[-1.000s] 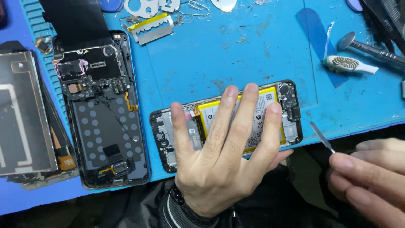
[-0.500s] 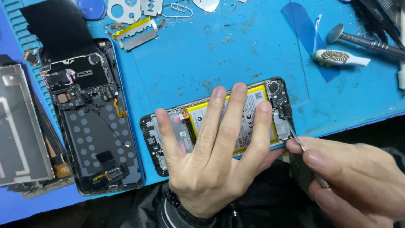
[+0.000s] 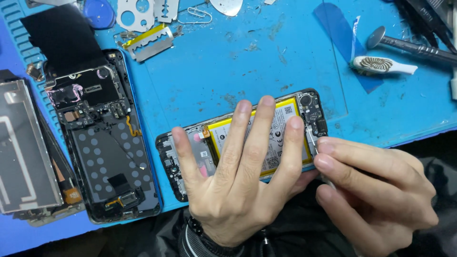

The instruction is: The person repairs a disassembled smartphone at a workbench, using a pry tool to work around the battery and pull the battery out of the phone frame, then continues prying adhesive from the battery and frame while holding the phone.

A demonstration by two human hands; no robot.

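Near the front edge of the blue worktop [image 3: 247, 62], at about 6 o'clock in the view, an opened phone [image 3: 247, 138] lies flat with its yellow battery [image 3: 281, 143] showing. The left hand [image 3: 238, 185] presses down on it, palm flat and fingers [image 3: 259, 128] spread wide across the battery, gripping nothing. At 4 o'clock the right hand [image 3: 376, 190] has its fingers pinched close around a thin metal tool [image 3: 312, 138], whose tip rests on the phone's right end, just beside the camera corner. At 9 o'clock a second opened phone [image 3: 102, 143] lies upright on the worktop, with a grey display panel [image 3: 21, 147] touching its left side. At 11 o'clock sits a razor blade [image 3: 147, 43], and at 2 o'clock a white brush-like piece [image 3: 383, 65].
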